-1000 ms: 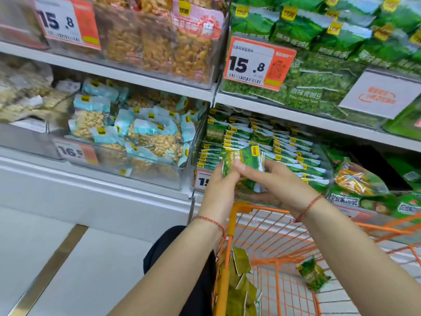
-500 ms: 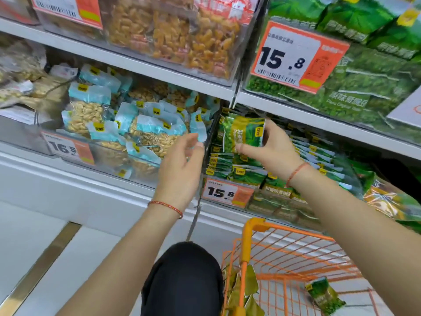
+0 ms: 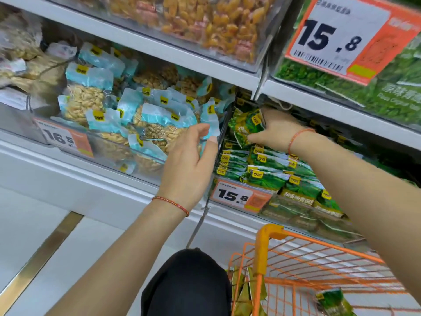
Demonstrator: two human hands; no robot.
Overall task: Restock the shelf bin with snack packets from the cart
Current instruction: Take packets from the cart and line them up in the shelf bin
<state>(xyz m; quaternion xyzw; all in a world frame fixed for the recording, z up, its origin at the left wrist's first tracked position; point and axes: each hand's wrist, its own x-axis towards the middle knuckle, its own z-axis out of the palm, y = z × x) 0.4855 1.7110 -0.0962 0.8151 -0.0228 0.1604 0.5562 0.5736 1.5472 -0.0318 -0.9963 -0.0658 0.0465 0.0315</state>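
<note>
Above you the upper shelf [image 3: 330,103] overhangs the shelf bin [image 3: 296,215], leaving only a low opening over the stacked green packets [image 3: 268,176]. A large price card reading 15.8 [image 3: 346,39] hangs from the bin overhead, in front of more green bags. To the left, a clear bin of blue-topped nut packets [image 3: 145,119] sits just beside the green one, divided from it by a thin clear wall, with a 16.5 price tag [image 3: 66,140] on its front. The orange cart [image 3: 296,265] stands below the shelf at lower right; one green packet in the cart [image 3: 332,302] lies on its wire floor, and a few olive-coloured packets lean against its near corner. Your knee, in black, is beside it.

Your right hand [image 3: 275,131] reaches under the upper shelf and grips a green snack packet [image 3: 247,126], thumb beneath and fingers behind, held above the back of the stack at the bin's left end. Your left hand [image 3: 189,160] hovers released, fingers loosely spread, in front of the blue-topped packets near the dividing wall, holding nothing. A small 15.8 tag [image 3: 239,197] marks the green bin's front.
</note>
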